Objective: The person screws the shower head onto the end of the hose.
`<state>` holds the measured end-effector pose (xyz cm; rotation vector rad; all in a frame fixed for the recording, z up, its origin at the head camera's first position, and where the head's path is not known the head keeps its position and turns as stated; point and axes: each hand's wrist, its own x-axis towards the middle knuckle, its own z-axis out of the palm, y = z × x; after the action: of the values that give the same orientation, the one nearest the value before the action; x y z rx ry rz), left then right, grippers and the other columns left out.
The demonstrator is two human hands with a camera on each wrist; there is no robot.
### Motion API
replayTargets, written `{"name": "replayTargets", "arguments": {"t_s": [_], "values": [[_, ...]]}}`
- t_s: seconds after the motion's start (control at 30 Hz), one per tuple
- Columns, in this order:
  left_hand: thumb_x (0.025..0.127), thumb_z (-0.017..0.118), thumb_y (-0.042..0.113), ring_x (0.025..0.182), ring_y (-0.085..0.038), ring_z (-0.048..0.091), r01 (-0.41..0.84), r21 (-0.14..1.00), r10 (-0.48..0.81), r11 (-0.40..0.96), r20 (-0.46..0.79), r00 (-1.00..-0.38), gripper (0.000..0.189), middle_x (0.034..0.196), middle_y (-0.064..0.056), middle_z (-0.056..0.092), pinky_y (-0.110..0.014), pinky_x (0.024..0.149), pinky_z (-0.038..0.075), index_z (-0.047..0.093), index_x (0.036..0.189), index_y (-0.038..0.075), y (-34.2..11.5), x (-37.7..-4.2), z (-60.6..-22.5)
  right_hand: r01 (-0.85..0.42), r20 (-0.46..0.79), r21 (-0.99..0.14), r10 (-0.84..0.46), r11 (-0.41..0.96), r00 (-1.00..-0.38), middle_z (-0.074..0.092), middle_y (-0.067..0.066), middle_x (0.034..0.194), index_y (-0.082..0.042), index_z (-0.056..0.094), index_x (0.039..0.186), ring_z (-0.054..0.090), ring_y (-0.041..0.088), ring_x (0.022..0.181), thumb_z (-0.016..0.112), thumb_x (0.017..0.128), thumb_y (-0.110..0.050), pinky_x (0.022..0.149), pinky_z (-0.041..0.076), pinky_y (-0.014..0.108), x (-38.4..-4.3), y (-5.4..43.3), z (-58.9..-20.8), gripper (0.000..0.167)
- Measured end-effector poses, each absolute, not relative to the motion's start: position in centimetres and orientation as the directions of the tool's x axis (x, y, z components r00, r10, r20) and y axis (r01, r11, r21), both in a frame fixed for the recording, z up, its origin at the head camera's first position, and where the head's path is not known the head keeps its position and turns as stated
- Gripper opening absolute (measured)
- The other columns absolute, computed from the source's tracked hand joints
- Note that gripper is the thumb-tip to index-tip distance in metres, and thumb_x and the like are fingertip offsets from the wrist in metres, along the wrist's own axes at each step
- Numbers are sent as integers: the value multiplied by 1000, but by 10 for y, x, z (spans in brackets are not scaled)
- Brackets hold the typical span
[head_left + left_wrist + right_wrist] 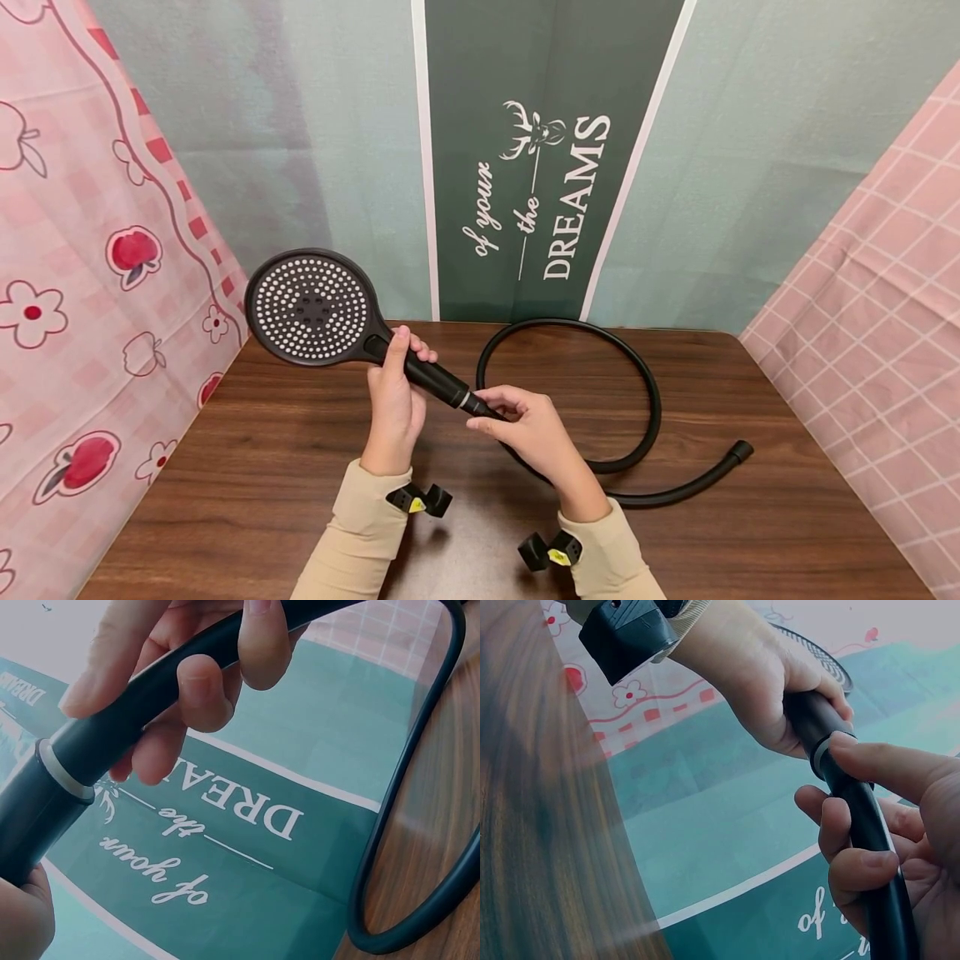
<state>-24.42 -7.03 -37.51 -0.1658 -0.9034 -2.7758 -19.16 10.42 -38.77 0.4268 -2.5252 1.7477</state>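
My left hand (395, 392) grips a black shower head (311, 308) by its handle, the round face with pale nozzles turned up toward the head camera. At the lower end of the handle, my right hand (528, 429) holds the end fitting of a black shower hose (652, 375) between thumb and fingers. A light ring (66, 771) shows where handle and fitting meet, in line with each other. In the right wrist view the right fingers curl around the hose end (862, 817), just below the left hand.
The hose loops over the brown wooden table (300, 483), and its free end (741, 452) lies at the right. Behind the table hangs a green cloth (495, 292) with white lettering. Pink patterned cloths (82, 333) stand at both sides.
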Motion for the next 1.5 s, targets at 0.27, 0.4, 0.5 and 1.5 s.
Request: {"name": "replayTargets", "arguments": {"t_s": [0.27, 0.4, 0.5, 1.5], "values": [[101, 56, 12, 62, -10, 55, 242, 570, -175, -786, 171, -970, 10, 71, 1, 57, -21, 64, 54, 50, 93, 8, -70, -244, -376, -249, 195, -909, -190, 333, -962, 76, 13, 89, -6, 69, 98, 63, 5, 71, 84, 79, -14, 63, 49, 20, -192, 103, -387, 25], [102, 54, 12, 62, -9, 55, 243, 578, -178, -779, 168, -970, 10, 71, 1, 57, -21, 65, 54, 50, 93, 9, -69, -245, -376, -232, 177, -917, -190, 324, -966, 75, 11, 86, -7, 72, 97, 60, 7, 67, 83, 81, -16, 58, 48, 21, -192, 104, -387, 22], [102, 53, 11, 62, -8, 56, 243, 579, -179, -778, 166, -970, 10, 71, 2, 57, -21, 65, 54, 50, 93, 10, -69, -246, -376, -232, 177, -919, -192, 320, -965, 72, 9, 82, -9, 74, 98, 61, 9, 65, 82, 82, -17, 58, 49, 21, -192, 105, -387, 20], [102, 56, 14, 62, -9, 55, 231, 581, -169, -780, 159, -973, 11, 71, 1, 57, -21, 65, 54, 49, 94, 10, -70, -244, -375, -269, 220, -897, -173, 350, -960, 75, 9, 92, -10, 69, 107, 64, 7, 77, 85, 78, -13, 69, 52, 21, -191, 103, -387, 33]]}}
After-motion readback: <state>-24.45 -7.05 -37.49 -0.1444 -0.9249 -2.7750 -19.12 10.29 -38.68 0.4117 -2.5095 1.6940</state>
